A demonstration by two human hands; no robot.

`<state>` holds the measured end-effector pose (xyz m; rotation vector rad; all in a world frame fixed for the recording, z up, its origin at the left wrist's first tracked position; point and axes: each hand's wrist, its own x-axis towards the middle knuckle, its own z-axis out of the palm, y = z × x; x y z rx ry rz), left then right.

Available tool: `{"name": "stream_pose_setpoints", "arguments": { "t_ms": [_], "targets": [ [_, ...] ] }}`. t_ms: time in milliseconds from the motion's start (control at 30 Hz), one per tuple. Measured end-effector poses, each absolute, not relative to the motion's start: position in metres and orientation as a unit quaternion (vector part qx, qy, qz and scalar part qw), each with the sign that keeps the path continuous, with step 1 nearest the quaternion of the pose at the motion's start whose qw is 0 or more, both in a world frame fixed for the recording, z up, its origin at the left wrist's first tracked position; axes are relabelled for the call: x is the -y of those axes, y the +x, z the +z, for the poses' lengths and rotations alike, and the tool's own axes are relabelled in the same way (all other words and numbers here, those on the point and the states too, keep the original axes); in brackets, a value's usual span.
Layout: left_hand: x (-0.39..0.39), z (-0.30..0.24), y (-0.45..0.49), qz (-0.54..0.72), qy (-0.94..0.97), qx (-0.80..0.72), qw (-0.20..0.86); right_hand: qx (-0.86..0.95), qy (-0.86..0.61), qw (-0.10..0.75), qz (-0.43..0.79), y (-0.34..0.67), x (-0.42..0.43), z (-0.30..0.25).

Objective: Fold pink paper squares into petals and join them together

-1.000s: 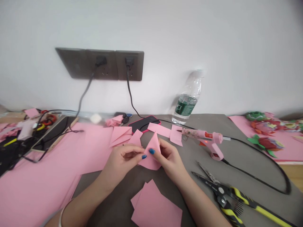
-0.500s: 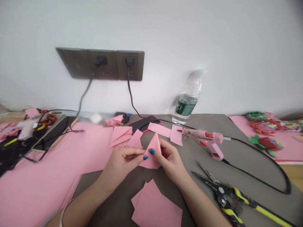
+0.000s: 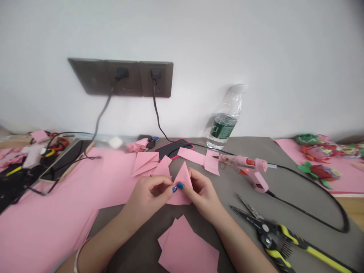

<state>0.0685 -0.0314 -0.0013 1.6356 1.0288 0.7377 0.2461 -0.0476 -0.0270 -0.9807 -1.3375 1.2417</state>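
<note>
Both hands pinch one small folded pink paper piece (image 3: 183, 177) just above the grey table (image 3: 227, 189). My left hand (image 3: 146, 199) grips its left edge with thumb and fingers closed. My right hand (image 3: 201, 193) holds the right side, its blue-nailed thumb pressed against the paper beside the left thumb. The paper stands as an upright triangle with its tip pointing away from me. Loose pink squares (image 3: 187, 248) lie below my wrists.
A pink glue gun (image 3: 250, 168) with a black cord lies right of my hands, yellow-handled pliers (image 3: 280, 239) nearer me. A water bottle (image 3: 226, 119) leans on the wall. A phone (image 3: 173, 148), folded pink pieces (image 3: 146, 163), pink sheets (image 3: 57, 212) and paper flowers (image 3: 320, 153) surround them.
The two thumbs have drawn together on the pink piece and the fold has tightened; the hands have sunk slightly toward the table.
</note>
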Motion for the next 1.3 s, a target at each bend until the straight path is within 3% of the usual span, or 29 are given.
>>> {"name": "stream_pose_setpoints", "arguments": {
  "t_ms": [333, 833, 1300],
  "targets": [
    [0.032, 0.0, 0.066, 0.222, 0.744, -0.345, 0.528, 0.61, -0.364, 0.471, 0.524, 0.248, 0.048, -0.023],
    [0.03, 0.005, 0.062, 0.161, 0.663, -0.349, 0.643, 0.531, -0.353, 0.553, 0.536, 0.25, 0.044, -0.031],
    [0.028, 0.007, 0.057, 0.136, 0.698, -0.318, 0.626, 0.498, -0.346, 0.565, 0.559, 0.248, 0.044, -0.033]
  ]
}}
